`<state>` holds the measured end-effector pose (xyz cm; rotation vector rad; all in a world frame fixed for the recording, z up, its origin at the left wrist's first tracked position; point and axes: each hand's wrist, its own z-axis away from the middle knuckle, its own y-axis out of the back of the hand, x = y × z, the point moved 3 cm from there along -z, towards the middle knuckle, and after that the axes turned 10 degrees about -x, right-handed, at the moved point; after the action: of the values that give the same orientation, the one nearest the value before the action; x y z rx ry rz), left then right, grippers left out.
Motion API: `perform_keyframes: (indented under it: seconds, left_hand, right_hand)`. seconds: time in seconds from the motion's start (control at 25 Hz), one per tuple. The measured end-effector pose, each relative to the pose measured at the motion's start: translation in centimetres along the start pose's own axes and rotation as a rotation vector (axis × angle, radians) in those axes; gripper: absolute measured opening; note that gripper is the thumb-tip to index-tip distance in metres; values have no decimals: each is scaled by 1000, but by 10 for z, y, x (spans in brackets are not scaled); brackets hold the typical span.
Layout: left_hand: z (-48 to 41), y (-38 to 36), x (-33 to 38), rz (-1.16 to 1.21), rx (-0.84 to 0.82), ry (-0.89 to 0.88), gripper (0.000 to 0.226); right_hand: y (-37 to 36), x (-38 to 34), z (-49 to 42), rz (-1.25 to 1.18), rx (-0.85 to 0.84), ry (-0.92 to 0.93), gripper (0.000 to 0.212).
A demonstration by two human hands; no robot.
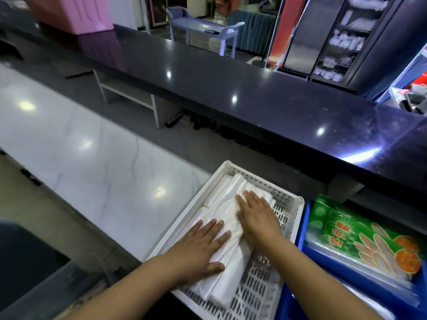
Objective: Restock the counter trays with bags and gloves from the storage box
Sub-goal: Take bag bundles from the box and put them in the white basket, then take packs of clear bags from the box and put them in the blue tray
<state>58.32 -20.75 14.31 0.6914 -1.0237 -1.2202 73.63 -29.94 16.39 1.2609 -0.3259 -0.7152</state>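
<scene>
Closest to you, your left hand (201, 245) lies flat on the near half of the stack of white translucent plastic bags (227, 282), fingers straight and spread, thumb resting along the stack's near left edge. That grip is wide open: it presses, it doesn't hold anything.

Your right hand (256, 218) is the same story a bit further up. The palm is down on the far half of the bags and the fingers are straight, nothing pinched.

The bags sit inside the white perforated plastic tray (184, 218), in its left part, and some bare mesh shows at lower right. Their long axis runs along the tray's, from bottom centre of the frame up toward the middle, so your two hands are lined up along it one behind the other.

Looks to me like you're just flattening the bags, so that tray is pretty much done.

What matters next: the green printed packet of disposable gloves (360, 234) lies to the right of the tray, in the blue plastic bin (302, 222) touching the tray's right side. Your right hand is clearly the nearer one, so I'd go sideways with that.

Beyond it all, the glossy black counter (231, 88) crosses the frame, with a pink plastic box (69, 12) on it at upper left.
</scene>
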Motion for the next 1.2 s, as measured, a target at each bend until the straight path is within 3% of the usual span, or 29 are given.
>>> perform_keyframes:
  seconds: [0.2,0.36,0.52,0.68,1.0,1.2]
  left_hand:
    - [23,-4,6,188,-14,39,60]
    - [79,24,-15,266,301,299,35]
    - [151,39,-42,182,520,436,26]
    - [239,20,-63,169,735,505,15]
    - [410,-107,-132,258,678,747,14]
    - [470,-209,-165,505,537,929,13]
  right_hand:
    - [-3,10,-15,38,72,17,53]
    - [21,-9,-14,239,176,67,45]
    - [41,-70,1,138,252,217,27]
    - [41,-168,28,89,293,417,23]
    - [-66,-387,75,75,73,673,25]
    - [-160,-441,80,165,-152,630,20]
